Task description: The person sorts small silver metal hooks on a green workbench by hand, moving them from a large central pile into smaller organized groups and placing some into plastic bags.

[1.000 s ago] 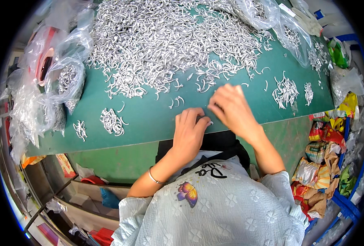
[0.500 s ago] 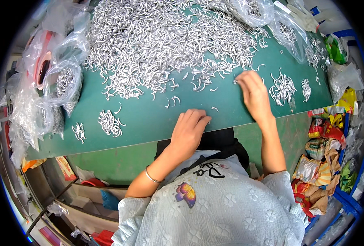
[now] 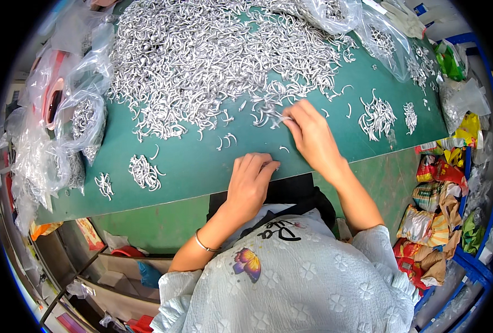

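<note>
Since the earlier frame, right hand (image 3: 312, 133) moved left from the small sorted heap (image 3: 376, 117) to the edge of the big pile of silver hooks (image 3: 213, 61). Right hand: fingertips pinched on a few hooks at the pile's near edge. Left hand (image 3: 249, 180): loosely curled, palm down on green table (image 3: 191, 166), holding nothing visible. Hooks: apparently light, stiff metal, prone to tangling; best pinched singly at the shank. Clear bags (image 3: 74, 116) lay left.

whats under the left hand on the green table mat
The left hand lies palm down at the near edge of the green table mat. Whether any small curved silver metal pieces sit beneath is hidden.
</note>
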Action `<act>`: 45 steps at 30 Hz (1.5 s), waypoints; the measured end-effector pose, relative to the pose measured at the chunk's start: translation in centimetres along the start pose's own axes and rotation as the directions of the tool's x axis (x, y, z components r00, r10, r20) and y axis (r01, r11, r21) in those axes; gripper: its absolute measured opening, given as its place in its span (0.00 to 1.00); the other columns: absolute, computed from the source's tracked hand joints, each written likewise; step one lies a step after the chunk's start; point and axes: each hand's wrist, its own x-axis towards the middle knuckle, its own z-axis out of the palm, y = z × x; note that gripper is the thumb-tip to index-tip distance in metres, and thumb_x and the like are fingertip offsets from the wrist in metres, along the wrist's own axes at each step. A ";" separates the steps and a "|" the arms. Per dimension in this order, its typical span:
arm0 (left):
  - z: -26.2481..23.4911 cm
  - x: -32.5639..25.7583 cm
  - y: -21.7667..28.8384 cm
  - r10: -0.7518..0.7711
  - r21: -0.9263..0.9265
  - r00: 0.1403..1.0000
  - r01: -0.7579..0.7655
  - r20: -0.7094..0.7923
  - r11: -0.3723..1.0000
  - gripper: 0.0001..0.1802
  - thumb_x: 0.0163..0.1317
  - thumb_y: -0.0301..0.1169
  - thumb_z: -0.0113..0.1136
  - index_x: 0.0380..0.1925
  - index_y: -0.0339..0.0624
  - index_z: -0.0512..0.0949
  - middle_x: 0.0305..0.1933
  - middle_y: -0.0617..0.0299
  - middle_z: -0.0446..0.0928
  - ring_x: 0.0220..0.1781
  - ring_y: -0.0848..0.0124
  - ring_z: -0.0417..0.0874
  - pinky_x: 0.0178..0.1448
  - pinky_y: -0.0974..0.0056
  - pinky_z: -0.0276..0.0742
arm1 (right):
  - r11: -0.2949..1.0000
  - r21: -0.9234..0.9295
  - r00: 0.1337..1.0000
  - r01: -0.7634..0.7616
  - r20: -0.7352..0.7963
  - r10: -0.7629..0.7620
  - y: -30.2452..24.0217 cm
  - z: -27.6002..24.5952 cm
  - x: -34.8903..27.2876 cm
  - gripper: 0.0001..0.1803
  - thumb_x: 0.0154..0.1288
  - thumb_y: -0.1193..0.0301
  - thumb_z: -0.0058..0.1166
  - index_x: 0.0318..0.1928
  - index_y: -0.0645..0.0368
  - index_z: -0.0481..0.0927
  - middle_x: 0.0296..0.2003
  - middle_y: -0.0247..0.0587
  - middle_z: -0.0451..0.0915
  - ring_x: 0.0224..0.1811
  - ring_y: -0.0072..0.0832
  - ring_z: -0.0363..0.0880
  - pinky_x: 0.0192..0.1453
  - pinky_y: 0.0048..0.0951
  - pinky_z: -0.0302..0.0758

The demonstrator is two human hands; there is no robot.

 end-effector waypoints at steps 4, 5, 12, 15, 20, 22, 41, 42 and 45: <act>0.0 0.0 0.1 -0.007 -0.005 1.000 0.007 0.002 1.000 0.17 0.48 0.18 0.58 0.41 0.32 0.79 0.42 0.55 0.74 0.45 0.59 0.76 0.49 0.57 0.68 | 0.893 0.423 0.988 -0.151 0.040 0.148 1.0 -0.8 2.7 0.07 0.68 0.78 0.53 0.44 0.65 0.79 0.32 0.34 0.78 0.33 0.21 0.75 0.39 0.23 0.73; 0.0 0.0 0.1 -0.007 -0.004 1.000 0.007 -0.008 1.000 0.17 0.47 0.18 0.58 0.41 0.33 0.79 0.42 0.55 0.74 0.45 0.59 0.76 0.48 0.57 0.68 | 0.775 0.577 0.964 -0.257 0.093 0.249 0.7 -1.5 3.1 0.09 0.70 0.77 0.50 0.48 0.64 0.79 0.36 0.30 0.79 0.36 0.16 0.75 0.41 0.22 0.74; 0.4 -0.1 0.3 -0.020 -0.014 1.000 0.020 -0.024 1.000 0.15 0.49 0.16 0.62 0.40 0.36 0.79 0.40 0.57 0.75 0.42 0.59 0.75 0.45 0.58 0.66 | 0.969 -0.129 0.974 0.209 -0.065 -0.219 0.6 -2.1 2.9 0.24 0.57 0.69 0.64 0.55 0.59 0.76 0.54 0.44 0.74 0.57 0.41 0.72 0.59 0.38 0.69; 0.3 -0.1 0.4 -0.020 -0.012 1.000 0.020 0.016 1.000 0.17 0.48 0.18 0.58 0.41 0.34 0.78 0.43 0.55 0.74 0.46 0.59 0.75 0.50 0.56 0.67 | 0.947 -0.232 0.973 0.222 -0.002 -0.229 0.2 0.7 2.3 0.27 0.54 0.66 0.67 0.54 0.59 0.75 0.56 0.48 0.70 0.62 0.47 0.66 0.65 0.45 0.62; 0.1 -0.4 0.3 -0.023 -0.012 1.000 0.023 0.005 1.000 0.17 0.48 0.18 0.58 0.41 0.34 0.78 0.43 0.55 0.74 0.46 0.59 0.75 0.50 0.57 0.66 | 0.935 -0.173 0.951 0.309 0.063 -0.302 0.3 1.4 1.5 0.17 0.54 0.77 0.63 0.47 0.61 0.77 0.49 0.49 0.73 0.52 0.46 0.73 0.54 0.41 0.71; 0.1 -0.4 0.4 -0.024 -0.013 1.000 0.024 -0.006 1.000 0.16 0.48 0.18 0.59 0.41 0.34 0.79 0.42 0.55 0.74 0.45 0.59 0.75 0.48 0.57 0.66 | 0.967 0.015 0.967 0.256 0.000 -0.256 1.3 0.6 2.0 0.16 0.56 0.80 0.61 0.46 0.62 0.76 0.46 0.45 0.75 0.43 0.38 0.76 0.44 0.32 0.72; 0.1 -0.4 0.3 -0.035 -0.013 0.999 0.035 -0.039 0.999 0.14 0.51 0.17 0.61 0.39 0.36 0.80 0.40 0.57 0.75 0.42 0.60 0.76 0.47 0.58 0.66 | 0.999 -0.039 0.988 0.022 -0.150 -0.027 0.7 -5.2 1.9 0.10 0.60 0.78 0.58 0.43 0.63 0.81 0.43 0.45 0.82 0.49 0.42 0.79 0.56 0.36 0.72; 0.1 -0.3 0.3 -0.035 -0.013 0.999 0.034 -0.037 0.999 0.14 0.51 0.17 0.61 0.39 0.36 0.80 0.40 0.57 0.75 0.42 0.60 0.76 0.47 0.58 0.66 | 0.990 -0.128 0.989 0.065 -0.126 -0.081 0.4 -4.3 1.8 0.09 0.58 0.78 0.60 0.41 0.62 0.81 0.41 0.44 0.81 0.48 0.41 0.78 0.55 0.37 0.71; -0.1 -0.2 0.5 -0.039 -0.007 0.999 0.038 -0.028 0.999 0.14 0.51 0.17 0.61 0.39 0.36 0.80 0.40 0.57 0.75 0.42 0.60 0.76 0.46 0.58 0.66 | 0.925 -0.358 0.973 0.128 -0.135 -0.187 0.0 -1.3 2.4 0.08 0.55 0.74 0.63 0.36 0.60 0.80 0.36 0.39 0.75 0.44 0.37 0.72 0.52 0.39 0.64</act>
